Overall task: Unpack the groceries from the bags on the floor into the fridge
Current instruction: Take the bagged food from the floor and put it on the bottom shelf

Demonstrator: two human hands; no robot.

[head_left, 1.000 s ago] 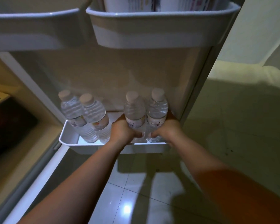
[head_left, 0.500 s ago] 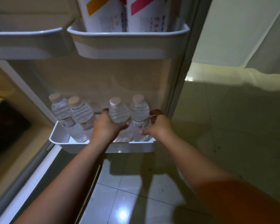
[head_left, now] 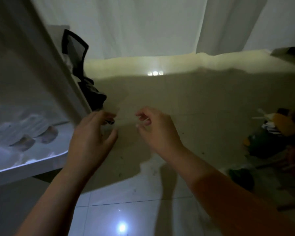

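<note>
The view is blurred by motion. Several clear water bottles (head_left: 24, 133) stand in the white bottom shelf (head_left: 29, 166) of the open fridge door (head_left: 32, 68) at the left. My left hand (head_left: 92, 138) hovers just right of that shelf, fingers apart and holding nothing. My right hand (head_left: 157, 130) floats over the tiled floor, fingers loosely curled and apart, also empty. At the far right edge lie groceries in bags (head_left: 271, 142), dark green and orange shapes, too blurred to name.
A black mesh chair (head_left: 78, 58) with dark cloth stands behind the door's edge. White curtains (head_left: 160, 23) hang at the back. Glossy floor tiles (head_left: 126, 210) reflect a lamp between my arms.
Both hands have let go of the two right-hand bottles and pulled back from the door shelf. The view has swung right, toward the floor and the bags.
</note>
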